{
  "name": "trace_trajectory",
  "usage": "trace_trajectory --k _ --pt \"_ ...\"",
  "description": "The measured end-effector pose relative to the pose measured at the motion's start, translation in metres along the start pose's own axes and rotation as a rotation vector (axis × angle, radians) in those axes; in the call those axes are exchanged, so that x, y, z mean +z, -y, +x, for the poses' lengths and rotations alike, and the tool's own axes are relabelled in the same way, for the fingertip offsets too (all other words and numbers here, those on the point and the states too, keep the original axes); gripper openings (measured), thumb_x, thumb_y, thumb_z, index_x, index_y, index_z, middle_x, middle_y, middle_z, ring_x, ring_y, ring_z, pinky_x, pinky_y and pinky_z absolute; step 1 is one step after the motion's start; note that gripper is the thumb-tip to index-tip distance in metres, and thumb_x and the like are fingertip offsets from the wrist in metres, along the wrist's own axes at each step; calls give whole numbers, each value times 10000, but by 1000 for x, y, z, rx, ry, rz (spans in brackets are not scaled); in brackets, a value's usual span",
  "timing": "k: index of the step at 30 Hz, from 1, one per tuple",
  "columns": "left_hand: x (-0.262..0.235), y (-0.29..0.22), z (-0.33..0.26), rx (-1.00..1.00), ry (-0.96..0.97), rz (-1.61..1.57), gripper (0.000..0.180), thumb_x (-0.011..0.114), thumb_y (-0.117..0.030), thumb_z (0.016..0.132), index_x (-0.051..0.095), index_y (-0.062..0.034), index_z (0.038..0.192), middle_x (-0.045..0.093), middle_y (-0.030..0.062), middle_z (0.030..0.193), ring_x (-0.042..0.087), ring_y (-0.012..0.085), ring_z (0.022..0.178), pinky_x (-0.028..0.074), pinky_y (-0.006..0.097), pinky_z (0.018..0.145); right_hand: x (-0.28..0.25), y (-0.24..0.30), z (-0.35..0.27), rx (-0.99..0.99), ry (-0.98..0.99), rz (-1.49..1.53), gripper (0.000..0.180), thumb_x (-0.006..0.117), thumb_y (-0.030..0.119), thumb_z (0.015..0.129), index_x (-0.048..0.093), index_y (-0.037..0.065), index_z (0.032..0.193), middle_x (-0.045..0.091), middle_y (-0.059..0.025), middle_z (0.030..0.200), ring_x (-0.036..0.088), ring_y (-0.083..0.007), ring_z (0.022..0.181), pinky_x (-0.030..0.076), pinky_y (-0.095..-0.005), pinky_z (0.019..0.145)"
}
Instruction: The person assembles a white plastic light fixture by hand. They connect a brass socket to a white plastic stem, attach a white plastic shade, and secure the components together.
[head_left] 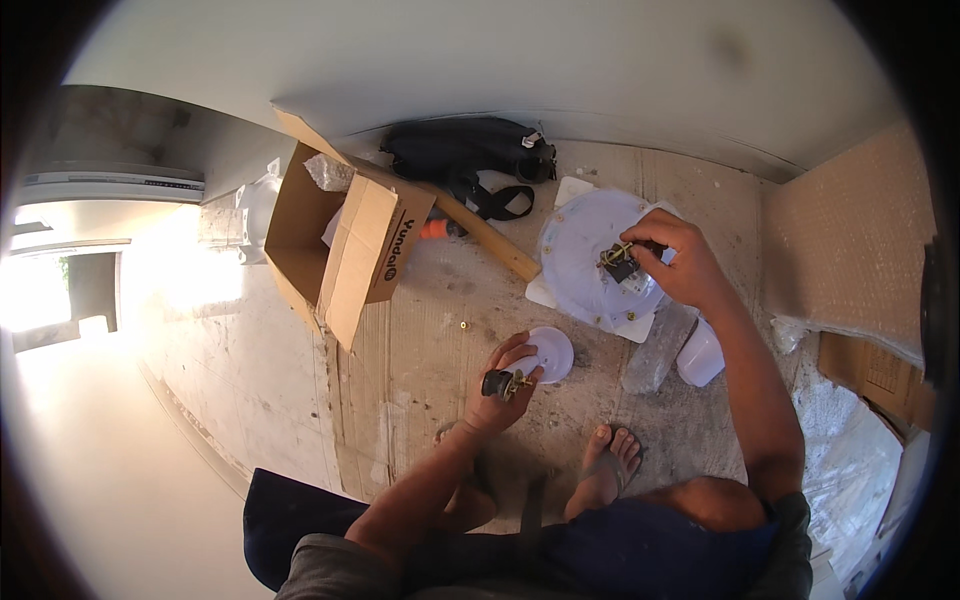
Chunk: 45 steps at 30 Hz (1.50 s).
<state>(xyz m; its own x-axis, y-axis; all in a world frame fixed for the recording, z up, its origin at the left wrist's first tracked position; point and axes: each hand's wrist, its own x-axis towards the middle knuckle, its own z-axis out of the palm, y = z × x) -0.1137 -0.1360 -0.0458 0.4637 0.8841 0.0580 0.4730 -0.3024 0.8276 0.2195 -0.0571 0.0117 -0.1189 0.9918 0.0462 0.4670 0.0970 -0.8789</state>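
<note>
My left hand (500, 395) is closed around a white round fitting (553, 356), its flat disc resting low near the floor. At the palm side of that hand sits a black and brass end piece (507, 384); whether it joins the white disc is hidden by my fingers. Farther right, my right hand (675, 262) pinches a small black part with yellow-green wires (618, 260). This part is held over a large translucent white round cover (580, 265) dotted with small brass-coloured pieces. A white slab (637, 328) shows partly beneath the cover.
An open cardboard box (300, 245) with bubble wrap (328, 172) stands at the left. Behind lies a black bag (460, 150). A clear plastic-wrapped item (660, 350) and a white cup-shaped piece (701, 355) lie near my right forearm. Wrapped cardboard (850, 245) stands at the right.
</note>
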Motion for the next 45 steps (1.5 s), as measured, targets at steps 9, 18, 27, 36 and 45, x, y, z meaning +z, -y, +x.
trace_trajectory --k 9,18,27,36,45 --pt "5 -36 -13 -481 26 -621 345 657 -127 974 574 54 1256 655 176 1222 639 218 1097 507 364 964 2 3 1 -22 -10 42 191 670 -25 868 717 6 1051 648 -64 914 624 -143 789 513 -289 717" --pt "6 -66 11 -456 -82 -867 352 656 -192 998 587 38 1255 675 122 1163 626 161 1040 499 301 925 -5 10 -9 -33 -131 51 297 694 -6 842 693 9 1139 636 -63 954 616 -147 822 511 -286 742" --pt "-24 -106 81 -383 -186 -1169 284 533 -196 1047 593 9 1235 657 143 1184 639 200 1100 509 365 979 1 73 -65 -31 161 555 1014 927 256 710 362 120 1541 508 -127 1407 557 -231 1236 530 -352 945" --pt "-29 -117 97 -405 -157 -1324 347 495 -230 1061 524 -6 1325 627 127 1231 637 215 1111 551 402 917 24 89 -63 -32 -15 342 1062 926 220 721 295 86 1565 441 -134 1498 505 -231 1335 480 -402 1075" --pt "-26 -90 64 -495 -150 -1192 339 485 -212 1059 527 -3 1322 630 120 1221 642 220 1080 555 398 896 53 69 -98 228 -50 590 542 847 189 822 598 3 1267 683 -103 1096 679 -152 992 544 -294 843"
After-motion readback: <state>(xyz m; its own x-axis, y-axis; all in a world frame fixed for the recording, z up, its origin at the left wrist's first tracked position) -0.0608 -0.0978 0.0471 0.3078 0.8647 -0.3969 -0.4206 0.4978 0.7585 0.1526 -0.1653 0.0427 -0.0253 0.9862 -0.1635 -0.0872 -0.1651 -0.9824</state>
